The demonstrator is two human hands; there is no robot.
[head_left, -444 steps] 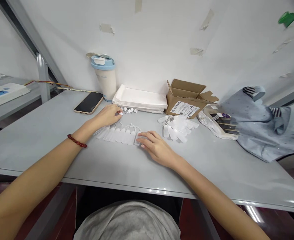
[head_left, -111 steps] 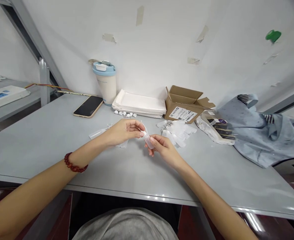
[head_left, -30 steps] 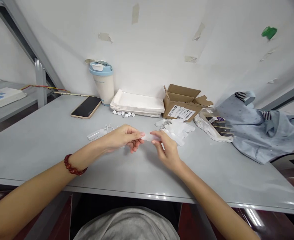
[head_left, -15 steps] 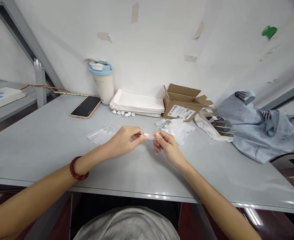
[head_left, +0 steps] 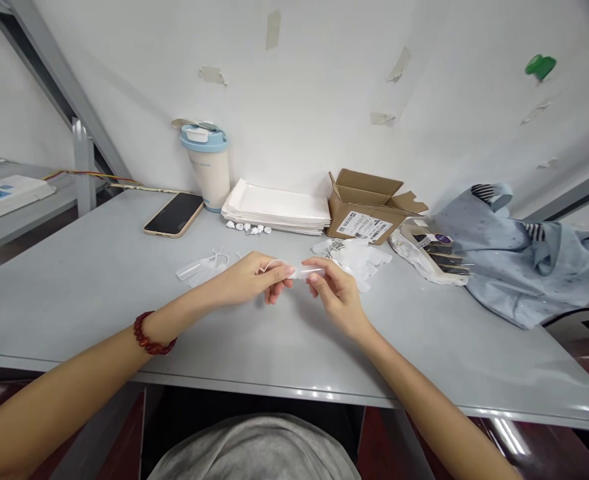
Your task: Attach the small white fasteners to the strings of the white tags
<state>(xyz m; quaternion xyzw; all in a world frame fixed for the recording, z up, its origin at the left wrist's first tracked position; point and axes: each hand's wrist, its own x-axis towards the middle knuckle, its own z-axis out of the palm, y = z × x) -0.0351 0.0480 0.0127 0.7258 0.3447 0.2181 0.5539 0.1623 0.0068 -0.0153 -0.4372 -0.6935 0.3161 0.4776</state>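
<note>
Two hands, nearer than the cardboard box (head_left: 369,210) and left of it: left hand (head_left: 260,278) and right hand (head_left: 338,287) both pinching one translucent plastic tube (head_left: 308,271); grey tabletop (head_left: 274,350) runs out to its front edge (head_left: 254,388), farther from the box; held tube's left end is kinda lost in the grip; loose tubes (head_left: 203,270), well left of the box, partly hidden.

A glossy grey table (head_left: 269,353) is lined at the back, left to right, with a phone (head_left: 174,215), a lidded cup (head_left: 208,177), stacked white packets (head_left: 279,202) and an open cardboard box (head_left: 364,223). Small white pieces (head_left: 254,231), translucent tags (head_left: 201,271), a translucent pile (head_left: 361,263), a wrapped package (head_left: 427,252) and blue cloth (head_left: 529,267) are also laid out.
</note>
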